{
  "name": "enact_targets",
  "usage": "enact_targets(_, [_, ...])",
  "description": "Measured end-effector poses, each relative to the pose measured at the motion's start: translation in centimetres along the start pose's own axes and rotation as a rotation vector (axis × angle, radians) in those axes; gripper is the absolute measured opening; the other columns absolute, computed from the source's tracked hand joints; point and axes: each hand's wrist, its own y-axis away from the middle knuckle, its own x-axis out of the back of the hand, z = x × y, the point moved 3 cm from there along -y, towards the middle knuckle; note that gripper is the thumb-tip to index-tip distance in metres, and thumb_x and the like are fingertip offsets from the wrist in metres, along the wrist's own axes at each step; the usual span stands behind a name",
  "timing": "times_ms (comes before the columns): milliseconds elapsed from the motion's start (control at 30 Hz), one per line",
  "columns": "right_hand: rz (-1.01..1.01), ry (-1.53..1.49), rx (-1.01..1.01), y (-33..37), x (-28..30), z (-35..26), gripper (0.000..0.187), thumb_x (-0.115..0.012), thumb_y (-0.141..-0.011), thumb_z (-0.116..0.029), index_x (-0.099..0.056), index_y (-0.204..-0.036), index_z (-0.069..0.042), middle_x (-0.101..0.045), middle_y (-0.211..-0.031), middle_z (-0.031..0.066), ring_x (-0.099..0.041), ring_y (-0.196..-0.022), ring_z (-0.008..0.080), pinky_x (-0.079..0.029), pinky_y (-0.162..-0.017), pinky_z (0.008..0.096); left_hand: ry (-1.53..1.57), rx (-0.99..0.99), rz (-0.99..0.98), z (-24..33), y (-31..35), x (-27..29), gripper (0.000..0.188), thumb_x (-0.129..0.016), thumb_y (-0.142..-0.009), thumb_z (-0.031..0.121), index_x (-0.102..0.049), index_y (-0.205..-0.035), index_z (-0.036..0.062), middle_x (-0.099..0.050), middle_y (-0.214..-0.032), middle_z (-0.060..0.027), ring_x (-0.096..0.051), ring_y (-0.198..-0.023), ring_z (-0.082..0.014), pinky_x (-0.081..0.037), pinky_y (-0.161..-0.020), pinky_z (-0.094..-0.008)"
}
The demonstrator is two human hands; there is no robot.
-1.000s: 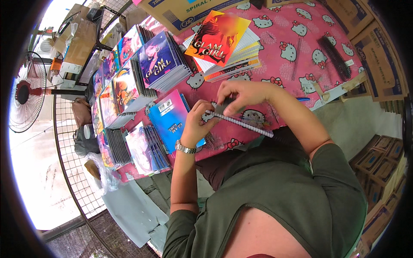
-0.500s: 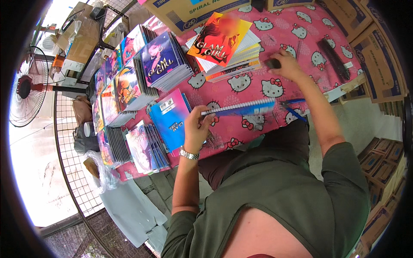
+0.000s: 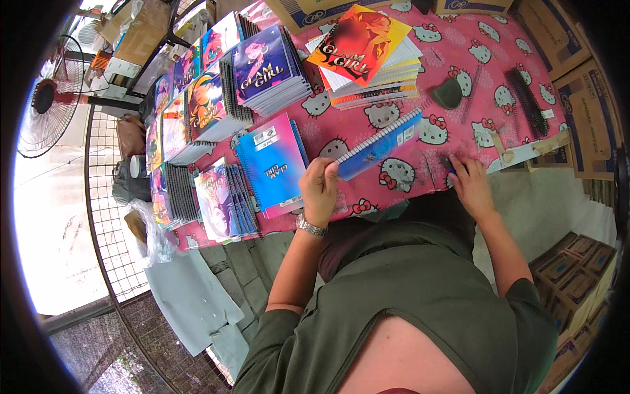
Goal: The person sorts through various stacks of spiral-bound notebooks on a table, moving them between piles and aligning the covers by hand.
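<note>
The left hand (image 3: 320,189) is pinching one end of a blue spiral notebook (image 3: 382,148), which is slanting up and away to that hand's right. The right hand (image 3: 472,185) is reaching, fingers loosely curled, over a mostly hidden blue tool (image 3: 451,170); whether it is gripping, I cannot tell. A flat notebook (image 3: 266,167) is lying just left of the left hand.

Dark green top (image 3: 407,266) (short-sleeved), silver watch (image 3: 311,226)
</note>
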Motion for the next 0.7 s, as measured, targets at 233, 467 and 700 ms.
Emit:
enact_targets(233, [0.131,-0.560,0.343,-5.4,5.2,-14.4,0.048,-0.070,-0.088,-0.021,-0.059,-0.132,-0.007,-0.055,-0.112,0.0133,-0.055,-0.102,0.0328,-0.045,-0.091,0.0438,-0.070,-0.197,0.101,2.0,0.6,-0.3,0.010,-0.070,-0.089,0.003,-0.063,-0.096,-0.0002,-0.063,-0.086,-0.0116,-0.062,-0.066,-0.0184,-0.048,-0.057,-0.0285])
enact_targets(467, [0.192,-0.565,0.338,-6.9,4.7,-17.1,0.045,-0.074,-0.083,-0.024,-0.062,-0.121,-0.003,-0.059,-0.108,0.0119,-0.059,-0.097,0.0312,-0.046,-0.085,0.0426,-0.105,-0.233,0.187,3.1,1.0,-0.4,0.009,-0.064,-0.085,-0.006,-0.062,-0.093,-0.0020,-0.064,-0.086,-0.0126,-0.059,-0.067,-0.0209,-0.047,-0.060,-0.0323])
enact_targets(700, [0.188,-0.518,0.335,-6.8,5.1,-17.7,0.044,-0.074,-0.082,-0.024,-0.062,-0.119,-0.004,-0.058,-0.111,0.0115,-0.058,-0.101,0.0298,-0.044,-0.087,0.0422,-0.241,-0.349,0.123,1.5,0.1,-0.2,0.026,-0.055,-0.072,-0.013,-0.063,-0.094,-0.0010,-0.064,-0.090,-0.0114,-0.061,-0.071,-0.0200,-0.047,-0.059,-0.0297])
